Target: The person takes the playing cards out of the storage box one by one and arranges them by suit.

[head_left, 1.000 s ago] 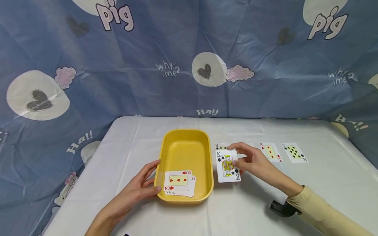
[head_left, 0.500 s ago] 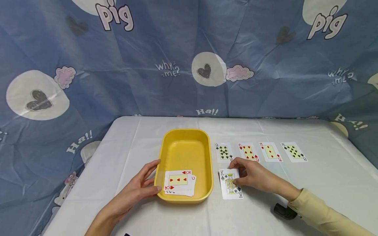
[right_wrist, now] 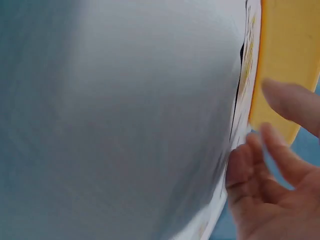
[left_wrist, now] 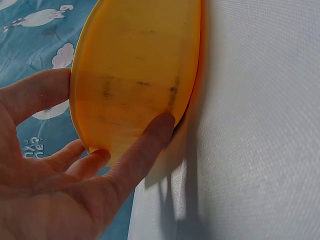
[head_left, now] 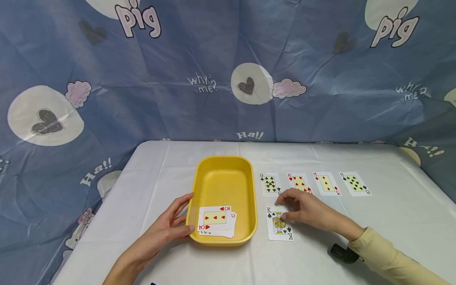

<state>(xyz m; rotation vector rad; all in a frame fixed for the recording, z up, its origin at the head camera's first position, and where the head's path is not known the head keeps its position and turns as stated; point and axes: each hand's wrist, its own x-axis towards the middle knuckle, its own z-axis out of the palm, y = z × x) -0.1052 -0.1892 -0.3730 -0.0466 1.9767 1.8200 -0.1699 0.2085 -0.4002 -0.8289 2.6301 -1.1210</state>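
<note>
The king of spades [head_left: 279, 226] lies face up and flat on the white cloth [head_left: 256, 265], just right of the yellow tray [head_left: 224, 186] and nearer the person than the nine of clubs [head_left: 269, 192]. Its long axis runs away from the person, the near end slipping a touch to the right; the far-left K reads upright, the near-right one upside down. Over its right edge is the right hand [head_left: 308, 208], thumb and forefinger parted by a moderate gap with nothing between them (whether a fingertip brushes the card, I cannot tell). The left hand [head_left: 165, 226] is spread wide at the tray's near-left side, thumb and fingers touching its wall. The tray's long axis also runs away from the person, while the three of hearts [head_left: 215, 217], atop other cards at its near end, lies crosswise. Beyond the right hand, the six of hearts [head_left: 298, 181] and eight of spades [head_left: 354, 184] lean their near ends rightward
</note>
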